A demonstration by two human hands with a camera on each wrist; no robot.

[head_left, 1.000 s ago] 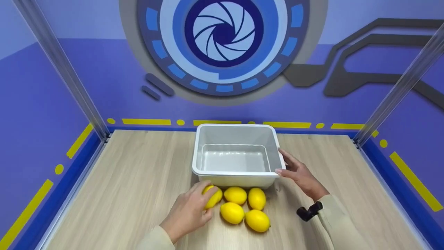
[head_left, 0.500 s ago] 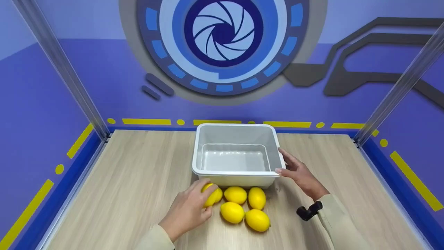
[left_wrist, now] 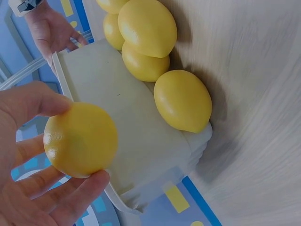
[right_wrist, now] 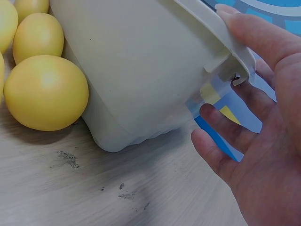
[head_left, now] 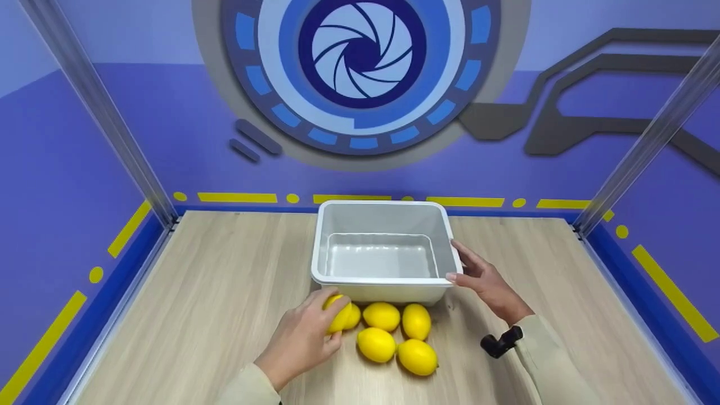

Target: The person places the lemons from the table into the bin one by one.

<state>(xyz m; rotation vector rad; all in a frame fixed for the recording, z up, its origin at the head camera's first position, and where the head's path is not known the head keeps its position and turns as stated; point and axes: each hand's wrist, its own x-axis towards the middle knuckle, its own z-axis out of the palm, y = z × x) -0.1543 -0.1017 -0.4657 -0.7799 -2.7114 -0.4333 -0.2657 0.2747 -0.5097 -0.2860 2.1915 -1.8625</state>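
Observation:
My left hand holds a yellow lemon between thumb and fingertips, raised above the table beside the bin's near left corner. Just behind it in the head view is another lemon, partly hidden by the held one. Several more lemons lie close together in front of a pale grey plastic bin. With the thumb over the rim and fingers beneath it, my right hand grips the bin at its near right corner. Nothing lies inside the bin.
The wooden tabletop is bounded by blue printed panels, with metal posts at the back corners. The bin stands near the back wall. A black wrist device sits at the right sleeve.
My left hand has lifted the lemon and shifted slightly left, showing more of the lemon behind it. The right hand and the bin have stayed in place.

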